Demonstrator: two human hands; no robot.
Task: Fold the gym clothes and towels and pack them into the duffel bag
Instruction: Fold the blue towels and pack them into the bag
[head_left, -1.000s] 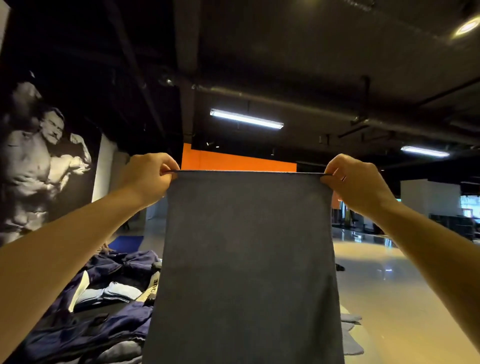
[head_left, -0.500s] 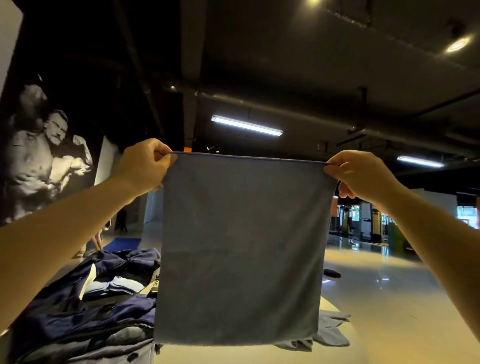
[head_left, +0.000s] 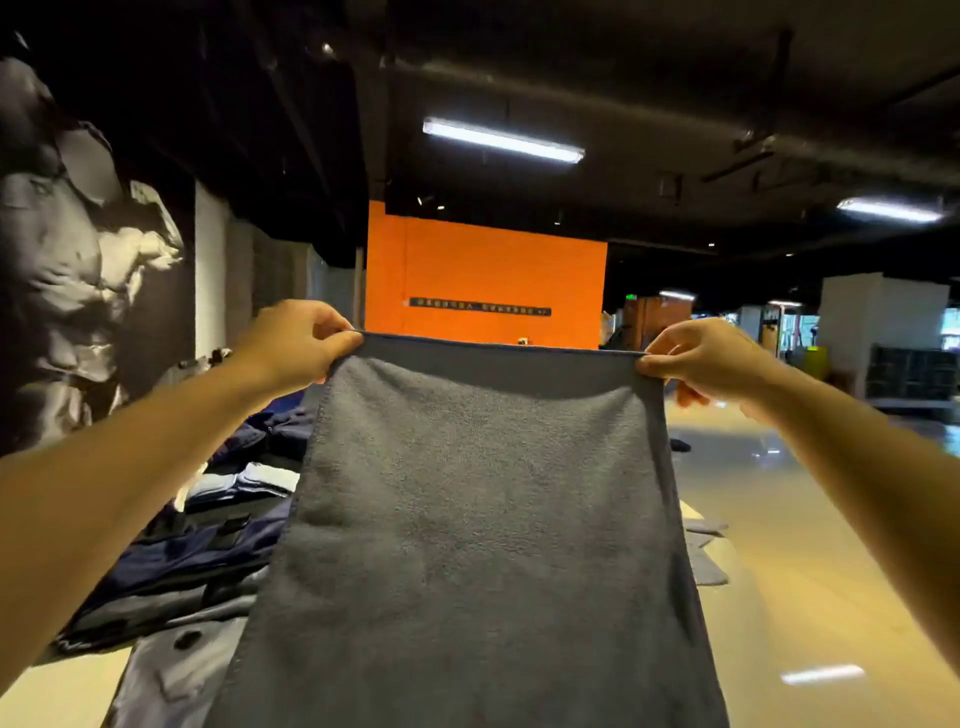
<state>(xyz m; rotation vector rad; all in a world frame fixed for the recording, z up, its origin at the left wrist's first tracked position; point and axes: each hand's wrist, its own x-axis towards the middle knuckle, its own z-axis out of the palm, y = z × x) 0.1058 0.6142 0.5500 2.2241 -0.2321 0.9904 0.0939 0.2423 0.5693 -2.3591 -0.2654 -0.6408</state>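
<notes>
Both hands pinch the top edge of a grey towel (head_left: 467, 519), 1 at each upper corner: the left hand (head_left: 296, 343) has thumb and curled fingers closed on the left corner, and the right hand (head_left: 701, 364) pinches the right corner between thumb and forefinger, its other fingers curled below. Between the 2 grips the top edge runs taut and nearly level, with a second layer of the cloth sagging just below it. From there the towel hangs down in front of the person and runs out of the bottom of the view, its lower edge unseen.

An orange wall (head_left: 483, 280) behind the towel carries a dark strip of small writing, too blurred to read. No label shows on the towel.

Left of the towel and lower, a pile of navy and grey clothes (head_left: 197, 545) lies on a pale surface. More grey cloth (head_left: 704, 551) lies just right of the towel's edge.
</notes>
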